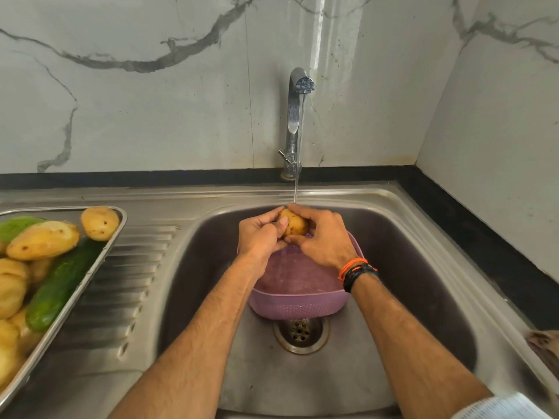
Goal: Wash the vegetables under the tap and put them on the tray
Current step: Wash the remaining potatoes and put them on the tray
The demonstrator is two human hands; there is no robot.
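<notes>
A yellow-brown potato [294, 225] is held between both hands under a thin stream of water from the steel tap [295, 116]. My left hand [259, 235] grips it from the left and my right hand [325, 238] curls round it from the right. Directly below them a purple plastic colander [296, 293] stands in the sink basin [408, 267]; what it holds is hidden by my hands. At the left a steel tray [90, 273] on the drainboard holds several potatoes [42, 240] and a cucumber [60, 285].
The sink drain [301, 334] lies just in front of the colander. The ribbed drainboard [130, 267] runs between tray and basin. A black counter edge [472, 234] and marble walls close the back and right. A brownish object [544, 346] sits at the sink's right rim.
</notes>
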